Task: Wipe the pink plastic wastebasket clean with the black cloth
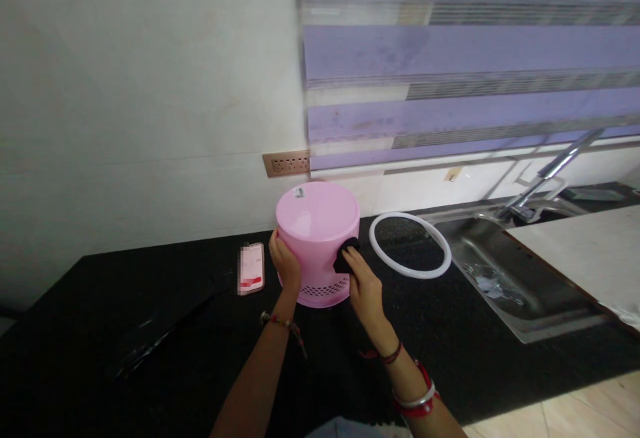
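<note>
A pale-pink round plastic basket (317, 261) stood upside down on the glossy black countertop (425, 351), its mouth hidden underneath.
From my end, I saw the left hand (285, 258) grasping its side, some fingertips out of sight; the right hand (366, 288) held a small black cloth (343, 259) against the wall, its fingers partly covering it. I could barely separate a crinkled black plastic sheet (145, 351) from the dark surface. Pixels masked part of a pink-screened phone (251, 271), and a pale flat board (580, 245) covered some of the steel sink (530, 333).
</note>
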`<state>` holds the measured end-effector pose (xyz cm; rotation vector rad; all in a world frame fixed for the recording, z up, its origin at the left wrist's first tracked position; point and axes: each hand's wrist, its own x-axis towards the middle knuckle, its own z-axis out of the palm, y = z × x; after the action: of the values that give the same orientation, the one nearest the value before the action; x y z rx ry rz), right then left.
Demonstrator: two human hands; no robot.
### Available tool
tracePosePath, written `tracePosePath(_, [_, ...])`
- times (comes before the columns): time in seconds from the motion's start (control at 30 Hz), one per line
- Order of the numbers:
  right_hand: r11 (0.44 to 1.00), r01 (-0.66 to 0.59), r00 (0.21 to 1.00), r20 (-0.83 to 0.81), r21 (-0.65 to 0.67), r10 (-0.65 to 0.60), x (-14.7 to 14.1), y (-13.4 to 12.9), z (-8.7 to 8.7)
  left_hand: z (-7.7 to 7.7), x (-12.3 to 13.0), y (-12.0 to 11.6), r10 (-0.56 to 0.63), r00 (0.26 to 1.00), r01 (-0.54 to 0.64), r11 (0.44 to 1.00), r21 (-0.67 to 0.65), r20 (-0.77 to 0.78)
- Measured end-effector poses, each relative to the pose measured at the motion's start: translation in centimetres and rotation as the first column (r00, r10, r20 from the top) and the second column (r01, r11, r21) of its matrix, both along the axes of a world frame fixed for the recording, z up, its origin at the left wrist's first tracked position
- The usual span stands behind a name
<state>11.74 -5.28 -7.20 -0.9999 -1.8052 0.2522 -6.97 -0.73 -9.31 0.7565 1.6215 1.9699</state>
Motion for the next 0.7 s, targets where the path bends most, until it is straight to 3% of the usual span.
tracePosePath(0.07, [0.999, 0.040, 0.998, -0.045, -0.037, -0.041, 0.9, 0.2, 0.0, 0.0, -0.9, -0.6, 0.073, 0.997, -0.073, 0.997, -0.005, -0.010])
tracePosePath(0.17, [0.977, 0.204, 0.964, -0.157, -0.067, -0.212, 2.2, 1.7, 0.7, 0.7, -2.6, 0.1, 0.107, 0.994, -0.107, 0.994, 0.008, -0.004])
tracePosePath(0.3, [0.974, 0.219, 0.958, -0.179, -0.063, -0.226, 1.6, 4.3, 2.4, 1.8, -3.3, 3.0, -0.007, 0.999, 0.006, 0.999, 0.041, 0.031])
tracePosePath(0.43, [0.980, 0.201, 0.976, -0.085, -0.016, -0.201, -0.9, 4.0, 2.6, 1.8, -2.1, 4.5, -0.100, 0.992, 0.094, 0.993, 0.074, 0.081])
tracePosePath(0.57, [0.987, 0.107, 0.992, 0.058, 0.119, -0.114, -2.0, 1.1, 0.9, 0.8, -1.4, 2.7, -0.024, 0.998, 0.019, 0.997, 0.075, 0.066])
tracePosePath(0.7, [0.996, 0.020, 0.995, 0.093, 0.087, -0.028, -0.4, -0.7, 0.3, 0.0, -2.0, -0.3, 0.075, 0.996, -0.077, 0.996, 0.041, 0.045])
